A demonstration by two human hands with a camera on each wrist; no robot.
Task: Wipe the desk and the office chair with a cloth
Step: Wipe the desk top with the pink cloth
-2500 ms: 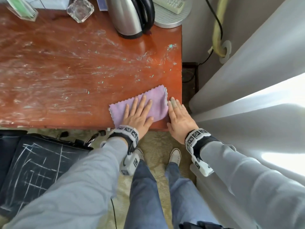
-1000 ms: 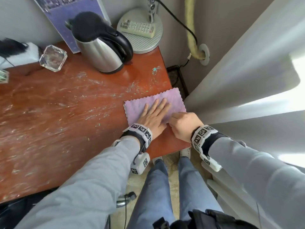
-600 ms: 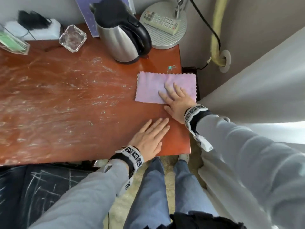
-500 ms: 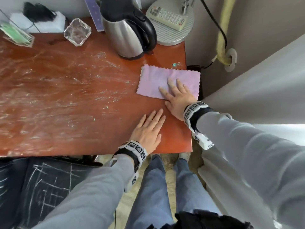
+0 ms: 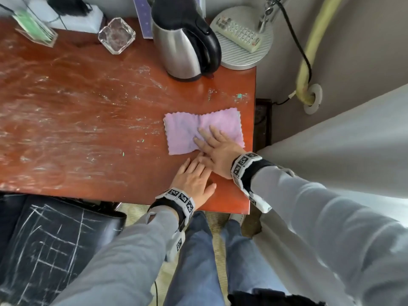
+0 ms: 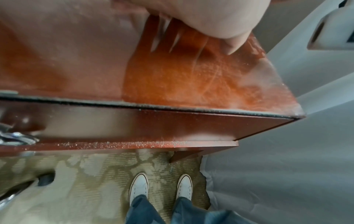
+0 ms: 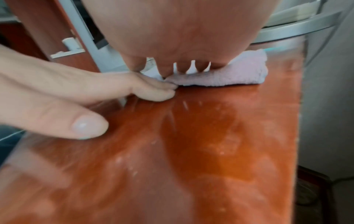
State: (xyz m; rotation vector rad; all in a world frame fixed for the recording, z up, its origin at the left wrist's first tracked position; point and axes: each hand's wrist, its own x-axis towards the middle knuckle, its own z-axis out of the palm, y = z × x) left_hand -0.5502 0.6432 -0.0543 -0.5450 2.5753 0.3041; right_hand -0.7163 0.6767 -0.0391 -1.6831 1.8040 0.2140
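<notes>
A lilac cloth (image 5: 203, 131) lies on the dusty red-brown desk (image 5: 88, 120) near its right edge, puckered in the middle. My right hand (image 5: 212, 140) presses flat on it with straight, spread fingers. In the right wrist view the cloth (image 7: 229, 72) shows just beyond my right hand (image 7: 182, 65). My left hand (image 5: 194, 173) lies flat on the bare desk in front of the cloth, its fingertips (image 7: 153, 91) reaching the cloth's near edge beside my right hand. The black office chair (image 5: 44, 250), streaked with white marks, stands at the lower left.
A steel kettle (image 5: 183, 45), a glass ashtray (image 5: 116, 36), a clear holder (image 5: 33, 29) and a round grey stand (image 5: 231, 56) carrying a remote (image 5: 238, 34) line the desk's back. A white curtain (image 5: 331, 140) hangs close on the right. My shoes (image 6: 139, 186) stand under the desk's front edge (image 6: 172, 109).
My right hand took over the cloth from my left and has drawn it toward the front of the desk, bunching its middle. My left hand stays flat near the front edge, fingertips now at the cloth.
</notes>
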